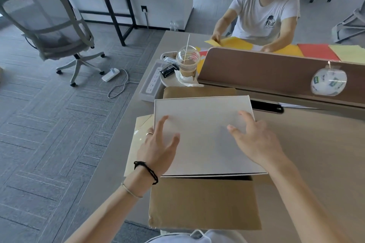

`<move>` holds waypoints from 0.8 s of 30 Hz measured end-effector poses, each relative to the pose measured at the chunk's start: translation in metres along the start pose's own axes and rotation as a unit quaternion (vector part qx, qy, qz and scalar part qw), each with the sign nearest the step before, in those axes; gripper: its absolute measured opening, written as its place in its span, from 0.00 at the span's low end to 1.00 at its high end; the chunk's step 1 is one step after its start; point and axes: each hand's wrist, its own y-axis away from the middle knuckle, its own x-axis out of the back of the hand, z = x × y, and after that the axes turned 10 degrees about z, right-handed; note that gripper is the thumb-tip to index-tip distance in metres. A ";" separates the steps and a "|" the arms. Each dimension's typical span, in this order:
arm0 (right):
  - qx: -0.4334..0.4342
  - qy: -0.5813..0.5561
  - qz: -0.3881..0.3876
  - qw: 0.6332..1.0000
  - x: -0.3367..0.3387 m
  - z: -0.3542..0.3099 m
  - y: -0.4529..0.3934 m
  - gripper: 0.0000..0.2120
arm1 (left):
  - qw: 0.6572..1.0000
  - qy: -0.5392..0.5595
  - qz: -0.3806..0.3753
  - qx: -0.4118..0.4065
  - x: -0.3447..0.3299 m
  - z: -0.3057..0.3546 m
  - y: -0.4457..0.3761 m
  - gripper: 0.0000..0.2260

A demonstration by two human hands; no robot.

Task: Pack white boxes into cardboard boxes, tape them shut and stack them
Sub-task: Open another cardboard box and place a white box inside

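A flat white box lies over the mouth of an open cardboard box at the table's near edge. Its far and near flaps stick out from under the white box. My left hand rests on the white box's left part with fingers spread and straight. My right hand lies flat on its right part, fingers also straight. Neither hand curls round anything.
A plastic iced-coffee cup with a straw stands on a round tray behind the boxes, beside a power strip. A brown desk divider with a tape roll runs at right. A dark phone lies below it. A person sits opposite handling coloured paper.
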 end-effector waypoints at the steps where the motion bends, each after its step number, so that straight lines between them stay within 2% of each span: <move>1: -0.001 0.007 -0.003 1.000 -0.002 0.000 -0.001 0.30 | 1.000 -0.013 -0.003 -0.001 0.000 -0.001 -0.002 0.23; 14: -0.040 -0.068 -0.097 0.992 -0.073 0.030 -0.038 0.29 | 0.990 -0.102 -0.074 0.058 -0.041 -0.029 -0.019 0.23; 18: -0.051 -0.110 -0.118 0.986 -0.098 0.040 -0.040 0.29 | 0.989 -0.136 -0.058 0.026 -0.041 -0.037 -0.019 0.19; 21: -0.052 -0.106 -0.104 0.988 -0.110 0.044 -0.037 0.29 | 0.990 -0.131 -0.044 0.002 -0.039 -0.052 -0.028 0.16; 24: -0.059 -0.099 -0.101 0.988 -0.114 0.044 -0.037 0.30 | 0.996 -0.083 0.010 0.031 -0.035 -0.076 -0.044 0.14</move>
